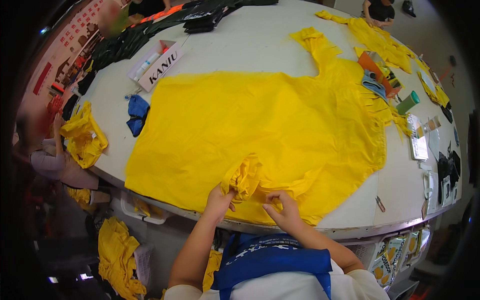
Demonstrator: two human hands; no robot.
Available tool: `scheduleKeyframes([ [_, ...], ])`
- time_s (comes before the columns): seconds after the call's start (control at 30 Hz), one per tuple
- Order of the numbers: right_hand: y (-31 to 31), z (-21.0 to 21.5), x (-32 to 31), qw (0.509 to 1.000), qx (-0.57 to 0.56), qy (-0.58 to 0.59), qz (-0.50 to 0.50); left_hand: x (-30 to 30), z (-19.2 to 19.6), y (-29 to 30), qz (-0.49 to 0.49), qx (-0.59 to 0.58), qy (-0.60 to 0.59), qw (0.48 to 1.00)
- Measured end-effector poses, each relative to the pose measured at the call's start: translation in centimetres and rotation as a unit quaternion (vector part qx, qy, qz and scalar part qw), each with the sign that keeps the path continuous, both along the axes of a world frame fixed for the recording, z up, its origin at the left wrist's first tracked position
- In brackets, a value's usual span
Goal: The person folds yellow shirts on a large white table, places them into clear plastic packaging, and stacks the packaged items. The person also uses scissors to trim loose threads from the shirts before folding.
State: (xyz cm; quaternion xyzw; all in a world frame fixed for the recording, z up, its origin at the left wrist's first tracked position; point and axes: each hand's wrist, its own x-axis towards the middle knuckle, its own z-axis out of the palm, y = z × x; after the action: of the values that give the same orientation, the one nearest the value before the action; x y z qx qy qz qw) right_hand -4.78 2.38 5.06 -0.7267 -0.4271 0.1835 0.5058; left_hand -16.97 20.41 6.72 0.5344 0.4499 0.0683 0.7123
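Observation:
A large yellow waterproof garment point(215, 120) lies spread flat over the white table in front of me. One sleeve reaches away toward the far right; the near sleeve is bunched up by my hands. My left hand point(218, 204) is closed on the gathered sleeve cuff point(246, 176), which stands up in crumpled folds; some of its fingers are hidden by the cloth. Just right of the cuff, my right hand point(284, 211) hovers over the garment's near edge, fingers curled and apart, with nothing visible in them.
Small scissors point(380, 204) lie at the near right. A blue cloth point(136, 115) and a white box point(156, 65) sit left of the garment; an orange box point(380, 72) and a green-topped cylinder point(408, 102) stand right. Co-workers handle yellow garments at left and far right.

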Motion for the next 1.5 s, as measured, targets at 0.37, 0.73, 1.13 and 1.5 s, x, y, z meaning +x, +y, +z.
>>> scheduleKeyframes([
  [0.37,-7.1,-9.2,0.7,0.881,-0.394,-0.26,-0.012,-9.0,-10.6,15.1,-0.029,0.13,0.236,0.963],
  [0.73,-7.2,-8.7,0.1,0.873,-0.422,-0.242,-0.003,-5.5,-10.0,21.5,-0.213,0.246,0.047,0.944],
  [1.13,-6.4,-10.3,7.1,0.806,-0.464,-0.274,-0.245,-9.5,-7.9,9.6,0.024,0.474,0.089,0.876],
  [1.5,-20.1,-11.3,8.2,0.887,-0.292,-0.28,-0.221,-20.3,-14.7,19.2,0.36,0.385,0.38,0.76],
])
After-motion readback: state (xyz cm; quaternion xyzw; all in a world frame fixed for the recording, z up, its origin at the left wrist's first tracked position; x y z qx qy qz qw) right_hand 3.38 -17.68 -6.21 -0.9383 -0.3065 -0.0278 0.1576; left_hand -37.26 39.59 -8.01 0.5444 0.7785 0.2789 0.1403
